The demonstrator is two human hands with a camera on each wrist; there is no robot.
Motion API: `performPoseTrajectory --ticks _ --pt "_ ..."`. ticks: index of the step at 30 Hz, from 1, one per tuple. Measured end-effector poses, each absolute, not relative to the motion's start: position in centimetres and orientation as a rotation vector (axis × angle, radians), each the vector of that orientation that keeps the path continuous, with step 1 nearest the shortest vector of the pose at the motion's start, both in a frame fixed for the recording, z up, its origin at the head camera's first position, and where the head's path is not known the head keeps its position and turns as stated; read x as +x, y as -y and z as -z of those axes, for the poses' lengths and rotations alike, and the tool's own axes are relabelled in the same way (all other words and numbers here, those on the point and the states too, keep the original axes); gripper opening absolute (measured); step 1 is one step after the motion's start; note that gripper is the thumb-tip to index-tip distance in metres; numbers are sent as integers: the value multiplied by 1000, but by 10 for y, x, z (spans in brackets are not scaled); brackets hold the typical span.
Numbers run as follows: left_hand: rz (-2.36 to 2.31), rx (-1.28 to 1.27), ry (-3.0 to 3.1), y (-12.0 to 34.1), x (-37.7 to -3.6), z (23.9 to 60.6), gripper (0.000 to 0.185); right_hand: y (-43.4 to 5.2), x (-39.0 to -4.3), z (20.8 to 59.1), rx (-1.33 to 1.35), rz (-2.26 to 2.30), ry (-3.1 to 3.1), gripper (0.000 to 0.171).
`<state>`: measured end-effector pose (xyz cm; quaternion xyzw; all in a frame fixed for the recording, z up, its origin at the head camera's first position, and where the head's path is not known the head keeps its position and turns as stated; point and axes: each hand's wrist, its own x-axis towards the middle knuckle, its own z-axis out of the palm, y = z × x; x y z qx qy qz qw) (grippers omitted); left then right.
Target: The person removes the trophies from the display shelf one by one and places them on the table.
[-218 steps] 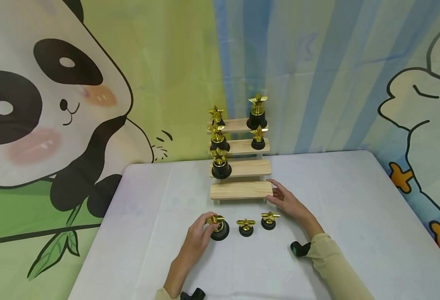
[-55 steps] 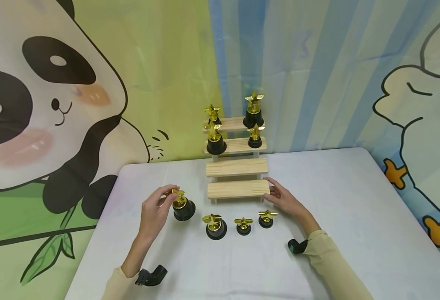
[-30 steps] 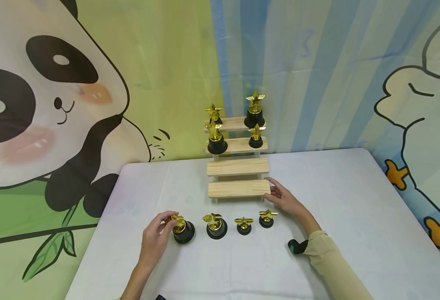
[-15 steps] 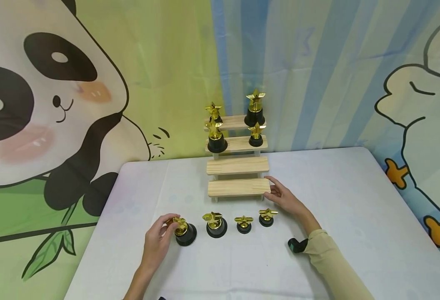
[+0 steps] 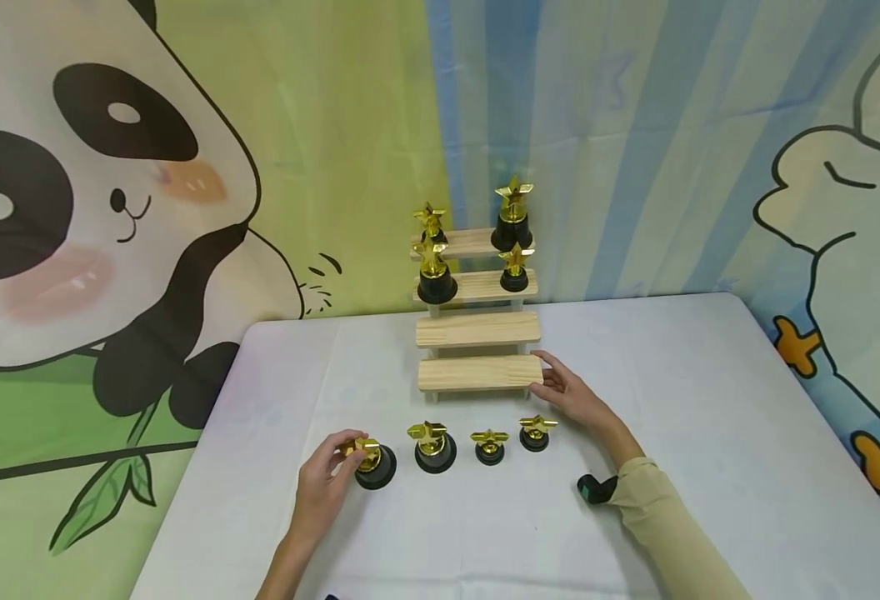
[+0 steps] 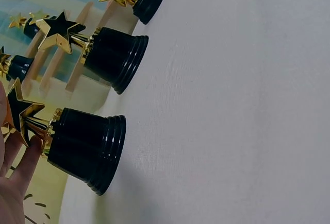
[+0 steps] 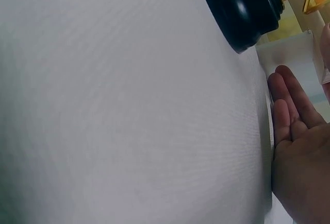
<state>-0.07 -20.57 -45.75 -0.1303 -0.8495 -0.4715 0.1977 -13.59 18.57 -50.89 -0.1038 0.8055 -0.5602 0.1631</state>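
Note:
In the head view my left hand point(image 5: 326, 483) pinches the gold star of a trophy point(image 5: 377, 468) with a black cup-shaped base. The left wrist view shows the fingers behind that star and the trophy's black base point(image 6: 85, 147) right at the white cloth. To its right stand a similar large trophy point(image 5: 436, 450) and two small ones, one in the middle point(image 5: 489, 450) and one at the right point(image 5: 536, 435). My right hand point(image 5: 577, 400) holds the right end of the lowest step of a wooden stepped stand point(image 5: 480, 373), thumb in front and forefinger behind.
On the stand's top step are a small star trophy point(image 5: 431, 223) and a large one point(image 5: 513, 223). The step below bears a large trophy point(image 5: 436, 279) and a small one point(image 5: 515, 271). A printed panda backdrop point(image 5: 335, 167) hangs behind the white table point(image 5: 635, 367).
My left hand let go of one large trophy in the front row, took another off the third step and brought it down to the row's left end. The right hand stays at the stand.

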Motion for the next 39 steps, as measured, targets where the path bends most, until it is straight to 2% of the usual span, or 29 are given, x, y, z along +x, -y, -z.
performPoseTrajectory --ticks 6,9,14,19,22,26,33,39 --pt "1323 -392 2391 219 -8 483 35 -186 -136 511 -287 1612 -2284 72" --pt "1334 -430 2426 224 -9 482 42 -187 -135 510 -282 1614 -2281 72" --pt "1295 -452 2485 233 -15 465 52 -188 -136 509 -288 1610 -2284 72" --pt "1252 -488 2466 238 -36 433 48 -188 -136 508 -290 1606 -2285 72" --pt "1219 -592 2413 232 -53 410 45 -188 -137 509 -296 1593 -2289 72" --pt "1108 -746 2359 207 -82 376 39 -187 -137 509 -305 1583 -2303 72" --pt "962 -1061 2317 129 -141 314 30 -186 -138 508 -316 1622 -2285 71" --pt "1014 -1100 2265 74 -185 302 25 -185 -136 509 -330 1634 -2273 69"
